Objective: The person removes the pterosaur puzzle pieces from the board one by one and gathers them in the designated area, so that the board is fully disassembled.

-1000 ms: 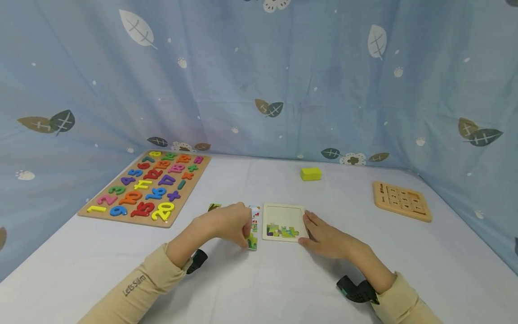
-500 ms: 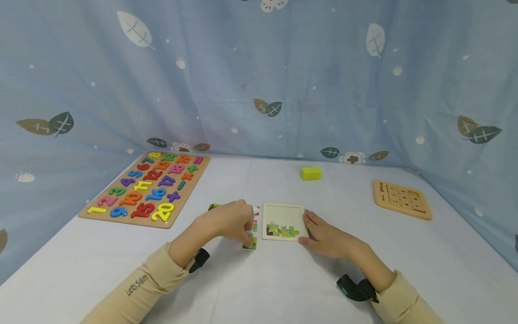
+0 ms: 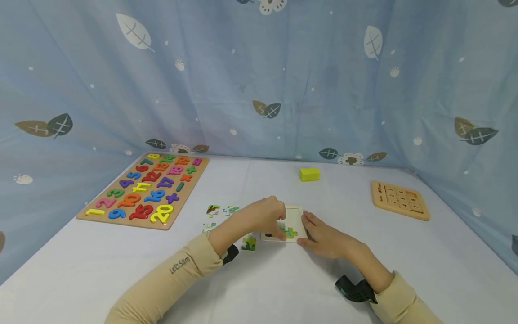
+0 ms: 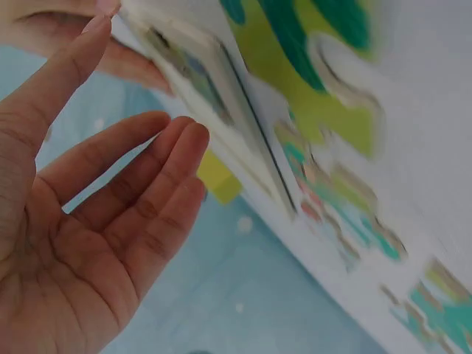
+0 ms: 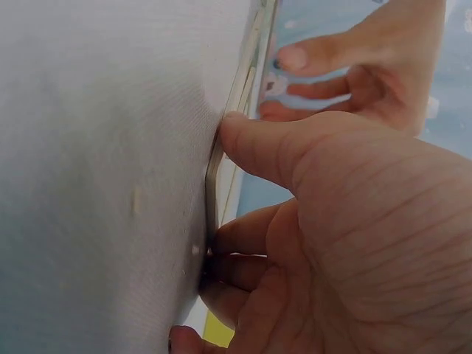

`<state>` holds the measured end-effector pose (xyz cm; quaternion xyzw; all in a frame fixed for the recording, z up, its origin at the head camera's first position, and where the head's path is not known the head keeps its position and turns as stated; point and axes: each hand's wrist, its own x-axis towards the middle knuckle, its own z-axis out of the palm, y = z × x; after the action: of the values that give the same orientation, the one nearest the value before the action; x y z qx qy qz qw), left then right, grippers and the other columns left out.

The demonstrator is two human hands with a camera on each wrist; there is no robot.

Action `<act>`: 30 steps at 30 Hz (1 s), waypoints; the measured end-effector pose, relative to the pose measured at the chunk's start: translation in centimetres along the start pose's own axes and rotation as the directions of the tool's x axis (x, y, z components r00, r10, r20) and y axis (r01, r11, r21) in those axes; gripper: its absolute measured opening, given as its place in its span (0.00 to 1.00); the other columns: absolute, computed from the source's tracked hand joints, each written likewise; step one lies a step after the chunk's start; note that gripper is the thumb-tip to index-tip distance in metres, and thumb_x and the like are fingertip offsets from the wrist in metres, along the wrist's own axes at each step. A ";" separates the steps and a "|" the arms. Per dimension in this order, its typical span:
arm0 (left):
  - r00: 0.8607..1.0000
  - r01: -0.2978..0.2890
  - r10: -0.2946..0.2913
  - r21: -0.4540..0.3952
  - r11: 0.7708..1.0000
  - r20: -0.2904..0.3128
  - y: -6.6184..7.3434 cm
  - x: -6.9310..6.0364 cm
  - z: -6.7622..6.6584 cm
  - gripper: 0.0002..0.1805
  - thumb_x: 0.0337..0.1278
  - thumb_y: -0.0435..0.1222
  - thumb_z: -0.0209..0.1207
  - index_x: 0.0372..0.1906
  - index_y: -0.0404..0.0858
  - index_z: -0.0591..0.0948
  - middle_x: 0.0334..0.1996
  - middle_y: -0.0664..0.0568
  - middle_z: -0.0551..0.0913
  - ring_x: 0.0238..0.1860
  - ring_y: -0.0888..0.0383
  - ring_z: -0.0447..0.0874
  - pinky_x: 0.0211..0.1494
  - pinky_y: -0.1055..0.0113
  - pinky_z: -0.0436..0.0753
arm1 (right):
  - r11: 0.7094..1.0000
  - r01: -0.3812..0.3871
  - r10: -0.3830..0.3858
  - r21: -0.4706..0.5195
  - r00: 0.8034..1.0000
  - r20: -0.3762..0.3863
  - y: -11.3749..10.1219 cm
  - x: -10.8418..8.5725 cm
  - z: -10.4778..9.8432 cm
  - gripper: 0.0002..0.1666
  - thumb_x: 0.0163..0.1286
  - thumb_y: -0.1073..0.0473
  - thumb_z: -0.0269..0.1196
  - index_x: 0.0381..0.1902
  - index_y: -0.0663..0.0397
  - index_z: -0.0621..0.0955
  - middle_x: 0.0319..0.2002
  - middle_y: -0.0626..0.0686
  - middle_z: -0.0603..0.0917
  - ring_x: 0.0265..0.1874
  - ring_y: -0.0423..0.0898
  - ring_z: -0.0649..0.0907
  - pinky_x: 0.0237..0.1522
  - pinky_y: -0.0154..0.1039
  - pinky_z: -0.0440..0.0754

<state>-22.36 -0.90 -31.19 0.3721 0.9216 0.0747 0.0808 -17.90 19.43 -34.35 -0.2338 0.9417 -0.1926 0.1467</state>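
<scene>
My left hand [image 3: 265, 218] is over the left part of a small pale puzzle tray [image 3: 297, 213]. In the left wrist view, thumb and loosely bent fingers [image 4: 158, 199] stand apart, with nothing seen between them. Green jigsaw pieces [image 3: 289, 232] lie along the tray's near side, partly hidden by that hand. My right hand [image 3: 328, 236] rests against the tray's right edge, thumb near the front corner and fingers farther back along the same side. A loose green jigsaw piece [image 3: 248, 243] lies left of the tray, below the left wrist.
More jigsaw pieces [image 3: 213, 210] lie left of the tray, some hidden by the left forearm. A board of colourful numbers [image 3: 143, 191] is at the left. Behind the tray stands a yellow block [image 3: 309, 174]. A wooden number board [image 3: 399, 200] lies at the right.
My left hand has left the loose green jigsaw piece and moved right, over the tray. That piece stays on the table. My right hand remains at the tray's edge.
</scene>
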 end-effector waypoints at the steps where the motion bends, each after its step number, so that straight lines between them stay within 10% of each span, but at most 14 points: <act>1: 1.000 0.008 -0.008 0.006 1.000 0.014 0.2 0.3 0.1 0.25 0.42 0.49 0.73 0.43 0.37 0.85 0.38 0.53 0.85 0.34 0.63 0.80 0.39 0.72 0.80 | 1.000 0.005 -0.005 0.002 1.000 0.000 0.0 0.0 0.0 0.46 0.74 0.45 0.51 0.70 0.78 0.51 0.73 0.72 0.47 0.73 0.67 0.49 0.70 0.61 0.53; 11: 0.998 0.013 -0.015 0.033 0.999 0.066 0.9 1.6 0.9 0.17 0.42 0.47 0.73 0.31 0.39 0.84 0.25 0.58 0.82 0.23 0.66 0.70 0.30 0.76 0.72 | 0.997 -0.026 0.025 -0.069 1.000 -0.009 -0.2 0.0 0.1 0.45 0.74 0.43 0.51 0.71 0.74 0.54 0.74 0.69 0.50 0.73 0.65 0.54 0.61 0.73 0.58; 30: 0.998 -0.011 0.011 0.007 1.000 0.058 1.6 1.7 0.7 0.11 0.41 0.41 0.75 0.29 0.42 0.86 0.28 0.60 0.85 0.28 0.68 0.77 0.34 0.76 0.78 | 0.997 -0.021 0.020 -0.078 1.000 -0.017 0.0 0.0 0.1 0.44 0.74 0.43 0.52 0.71 0.73 0.55 0.74 0.69 0.51 0.73 0.64 0.55 0.57 0.76 0.59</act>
<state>-22.35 1.43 -31.75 0.3793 0.9172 0.0613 0.1056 -17.82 19.38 -34.40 -0.2280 0.9520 -0.1562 0.1319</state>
